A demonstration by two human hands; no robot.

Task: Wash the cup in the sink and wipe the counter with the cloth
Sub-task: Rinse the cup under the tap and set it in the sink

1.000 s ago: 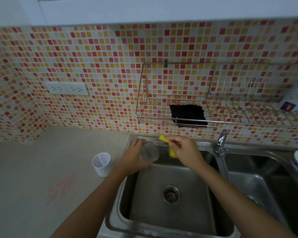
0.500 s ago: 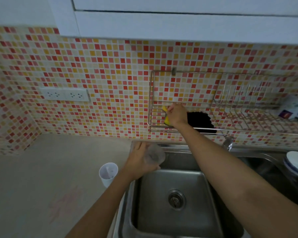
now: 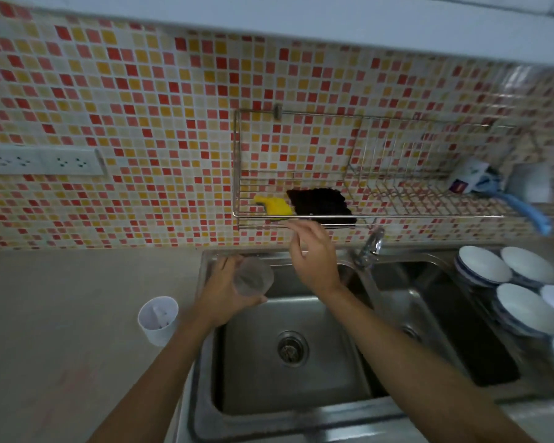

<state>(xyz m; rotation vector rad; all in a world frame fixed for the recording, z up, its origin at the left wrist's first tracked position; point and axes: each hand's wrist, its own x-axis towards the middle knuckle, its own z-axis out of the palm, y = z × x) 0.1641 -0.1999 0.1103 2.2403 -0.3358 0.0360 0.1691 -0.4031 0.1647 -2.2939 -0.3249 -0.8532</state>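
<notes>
Clear cup, gripped over sink by curled fingers of left hand, presumably for rinsing; right hand empty, fingers spread.

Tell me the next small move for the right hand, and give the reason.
Probably move the right hand across to the faucet and turn on the water. The left hand holds the clear cup over the sink, the yellow sponge lies in the wire rack, and the right hand holds nothing, so rinsing looks due.
</notes>
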